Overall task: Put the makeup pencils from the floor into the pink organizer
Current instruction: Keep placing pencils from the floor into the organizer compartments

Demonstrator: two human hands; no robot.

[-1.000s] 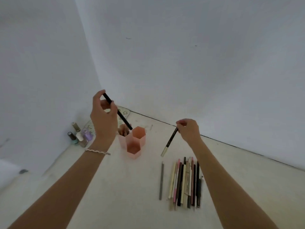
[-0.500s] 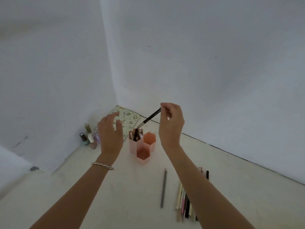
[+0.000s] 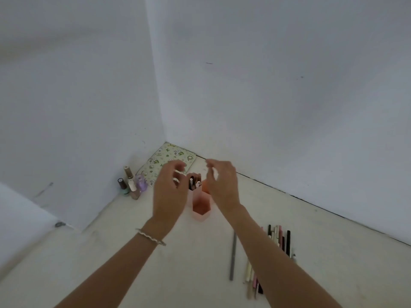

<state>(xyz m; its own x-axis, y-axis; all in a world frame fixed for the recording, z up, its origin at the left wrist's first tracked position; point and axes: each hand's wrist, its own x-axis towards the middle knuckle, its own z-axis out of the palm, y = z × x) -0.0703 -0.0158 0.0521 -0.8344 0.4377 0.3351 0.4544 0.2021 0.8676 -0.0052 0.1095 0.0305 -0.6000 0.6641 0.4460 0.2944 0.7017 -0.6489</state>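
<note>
The pink organizer [image 3: 201,208], made of hexagonal cups, stands on the floor near the room corner. Its tallest cup holds several pencils [image 3: 194,182] upright. My left hand [image 3: 171,192] hovers just left of that cup with fingers spread and nothing in it. My right hand [image 3: 222,185] hovers just right of it, fingers also apart and empty, hiding the back cup in part. A row of makeup pencils [image 3: 278,238] lies on the floor at the right, partly under my right forearm. One grey pencil [image 3: 233,256] lies apart to their left.
Several nail polish bottles [image 3: 132,185] stand against the left wall. A flat patterned pouch [image 3: 160,161] lies in the corner behind the organizer. White walls close in at the left and back. A small dark object [image 3: 59,224] sits at the left wall's base.
Both hands held a dark pencil one second ago. The left one went into the tall cup first, then the right one; both hands are now empty above the organizer.
</note>
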